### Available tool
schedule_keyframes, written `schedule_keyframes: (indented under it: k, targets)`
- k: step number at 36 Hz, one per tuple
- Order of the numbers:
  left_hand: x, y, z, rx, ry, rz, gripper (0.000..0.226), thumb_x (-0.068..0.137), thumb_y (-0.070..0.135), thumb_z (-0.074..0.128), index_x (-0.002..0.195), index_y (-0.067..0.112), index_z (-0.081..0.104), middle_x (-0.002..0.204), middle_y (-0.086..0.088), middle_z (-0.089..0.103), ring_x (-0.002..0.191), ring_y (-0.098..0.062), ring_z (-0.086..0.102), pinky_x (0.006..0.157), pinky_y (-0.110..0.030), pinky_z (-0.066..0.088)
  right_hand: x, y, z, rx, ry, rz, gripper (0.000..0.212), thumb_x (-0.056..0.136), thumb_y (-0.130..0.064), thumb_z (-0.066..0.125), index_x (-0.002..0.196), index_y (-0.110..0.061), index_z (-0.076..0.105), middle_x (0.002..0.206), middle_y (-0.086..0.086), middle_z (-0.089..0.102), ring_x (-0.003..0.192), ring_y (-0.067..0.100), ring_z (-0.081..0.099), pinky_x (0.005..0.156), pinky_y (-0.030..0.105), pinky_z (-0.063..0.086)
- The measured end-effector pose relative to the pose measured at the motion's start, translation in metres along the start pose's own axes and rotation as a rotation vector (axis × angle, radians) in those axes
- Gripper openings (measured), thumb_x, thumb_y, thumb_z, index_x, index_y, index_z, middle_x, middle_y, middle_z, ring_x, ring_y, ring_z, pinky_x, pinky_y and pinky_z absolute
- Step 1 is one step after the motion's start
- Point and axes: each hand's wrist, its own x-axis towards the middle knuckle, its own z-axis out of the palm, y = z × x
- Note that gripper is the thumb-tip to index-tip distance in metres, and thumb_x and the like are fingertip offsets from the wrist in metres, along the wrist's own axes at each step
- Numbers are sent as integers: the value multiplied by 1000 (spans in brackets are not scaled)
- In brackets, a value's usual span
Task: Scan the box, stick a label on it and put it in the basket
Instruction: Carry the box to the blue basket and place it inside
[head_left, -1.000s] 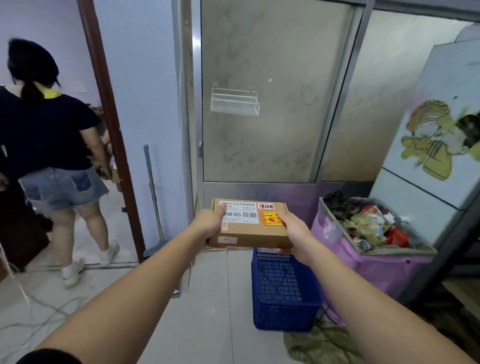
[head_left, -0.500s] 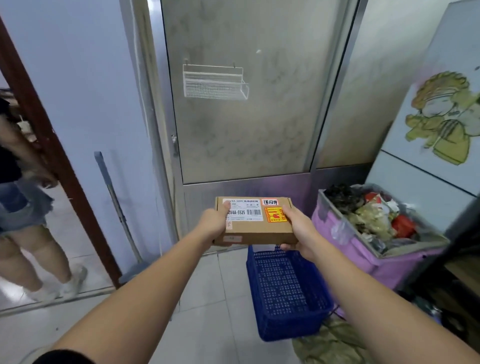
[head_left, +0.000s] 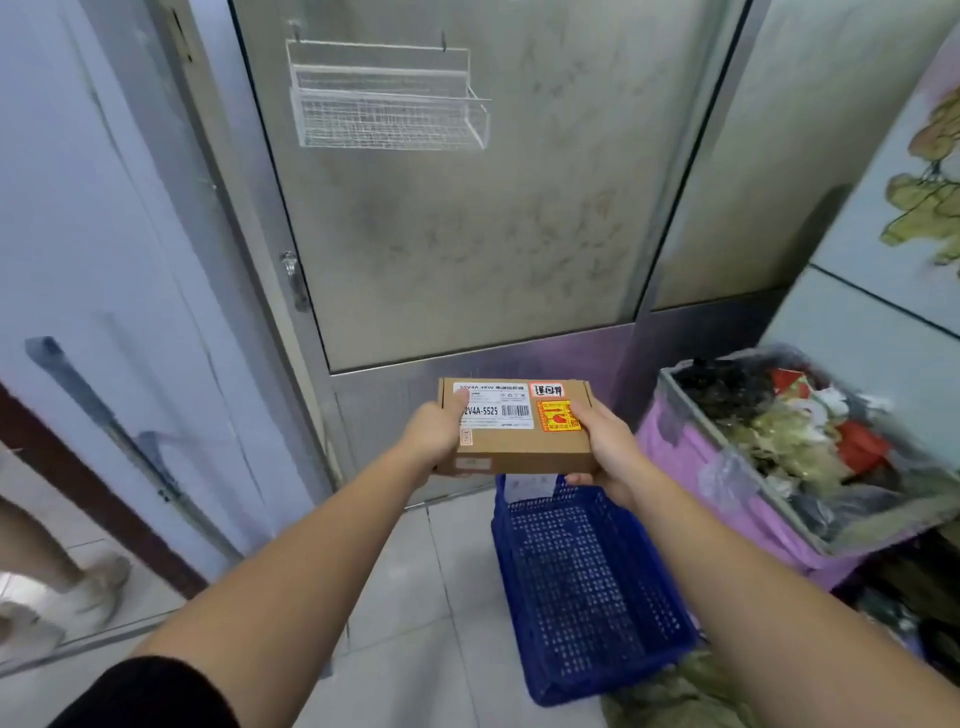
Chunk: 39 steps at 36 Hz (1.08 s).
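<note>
I hold a flat brown cardboard box (head_left: 514, 447) out in front of me, level, with both hands. It carries a white barcode label, a red-bordered sticker and an orange sticker on top. My left hand (head_left: 434, 434) grips its left end, thumb on the white label. My right hand (head_left: 605, 447) grips its right end, fingers curled underneath. Below the box, on the floor, stands a blue plastic basket (head_left: 587, 587) with perforated walls; the box hangs above its far end.
A frosted glass door (head_left: 467, 218) with a white wire rack (head_left: 389, 98) is straight ahead. A pink-lined bin (head_left: 779, 467) full of rubbish stands right of the basket. A mop handle (head_left: 119, 441) leans on the left wall. Another person's leg and shoe (head_left: 98, 582) show at the far left.
My view has swung right and moved closer to the door and basket. The other person has slid almost out of view at left. The box stays held in both hands.
</note>
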Motion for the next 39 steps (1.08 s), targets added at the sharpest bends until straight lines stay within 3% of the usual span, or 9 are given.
schedule_keyframes:
  k: [5, 8, 13, 16, 19, 23, 26, 31, 39]
  targets:
    - [78, 18, 8, 45, -38, 46, 58, 98, 60, 46, 134, 16, 54, 115, -8, 74, 89, -32, 75, 63, -49, 63, 67, -5, 3, 27, 82, 35, 27, 93, -64, 52, 114, -48, 56, 107, -2, 77, 97, 23, 75, 51, 30, 57]
    - [130, 25, 15, 96, -46, 66, 75, 95, 64, 47, 146, 9, 42, 133, -15, 64, 109, -39, 68, 79, -58, 60, 108, -5, 3, 41, 164, 74, 42, 96, -61, 51, 128, -33, 47, 112, 2, 72, 97, 24, 72, 51, 29, 57]
    - [212, 26, 34, 144, -51, 63, 75, 95, 64, 48, 144, 8, 39, 126, -7, 66, 108, -27, 67, 94, -49, 55, 171, -1, -2, 78, 286, 123, 45, 98, -56, 53, 131, -27, 43, 112, 4, 70, 94, 24, 71, 51, 29, 57]
    - [257, 18, 50, 154, -91, 36, 62, 96, 62, 49, 131, 11, 42, 110, -1, 70, 86, -12, 72, 72, -34, 62, 203, 9, -7, 130, 334, 144, 46, 98, -52, 55, 134, -26, 42, 116, 5, 68, 95, 26, 70, 51, 31, 57]
    - [291, 8, 69, 157, -75, 28, 46, 97, 57, 50, 116, 17, 41, 91, 8, 63, 64, 1, 65, 41, -16, 47, 228, 25, -17, 179, 357, 162, 44, 98, -45, 60, 134, -24, 45, 121, 6, 65, 97, 24, 69, 57, 36, 61]
    - [334, -18, 100, 149, -135, -82, 47, 98, 58, 48, 119, 18, 37, 98, 4, 67, 78, -11, 71, 52, -27, 57, 255, 57, -31, 224, 357, 159, 45, 98, -33, 64, 139, -23, 49, 128, 1, 64, 103, 19, 67, 65, 37, 64]
    - [365, -43, 126, 202, -158, -154, 47, 100, 55, 47, 124, 16, 34, 98, 7, 65, 75, -5, 64, 50, -20, 47, 280, 85, -46, 206, 347, 164, 41, 99, -27, 63, 139, -24, 54, 123, -1, 69, 100, 16, 70, 67, 33, 64]
    - [419, -98, 176, 118, -196, -275, 27, 100, 32, 52, 118, 15, 43, 109, -4, 67, 88, -15, 68, 59, -28, 52, 338, 153, -77, 162, 349, 248, 39, 100, -24, 62, 139, -26, 58, 121, -3, 72, 103, 17, 70, 79, 37, 62]
    - [505, -219, 217, 101, -295, -434, 18, 97, 9, 56, 99, 20, 70, 82, 5, 79, 63, -6, 74, 49, -22, 56, 444, 285, -106, -25, 291, 346, 27, 99, -24, 64, 108, -49, 66, 102, -20, 76, 93, 6, 73, 91, 40, 59]
